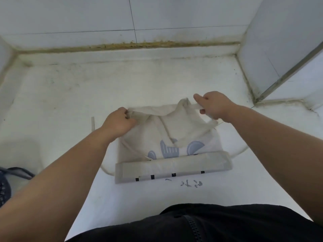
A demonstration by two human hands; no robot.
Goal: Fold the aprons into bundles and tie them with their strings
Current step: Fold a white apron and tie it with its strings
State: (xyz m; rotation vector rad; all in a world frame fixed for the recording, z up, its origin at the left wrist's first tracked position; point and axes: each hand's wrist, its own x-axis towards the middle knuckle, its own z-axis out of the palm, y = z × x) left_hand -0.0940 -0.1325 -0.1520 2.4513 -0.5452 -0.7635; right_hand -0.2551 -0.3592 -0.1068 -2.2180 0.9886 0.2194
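Observation:
A cream apron [176, 131] with grey-blue prints lies on the white counter [87, 95] in front of me. Its near edge is folded into a flat band [173, 167] with small black marks. My left hand [118, 122] pinches the apron's far left corner. My right hand [214, 105] grips the neck strap [197, 106] at the far right, lifting the top edge slightly. Thin apron strings [239, 151] loop out on both sides, and one string end [93, 123] lies left of my left hand.
White tiled walls [157, 18] close the counter at the back and right, with a dirty seam along the back edge. A dark object [5, 187] sits at the left edge. Faint grey writing [190, 183] marks the counter near me.

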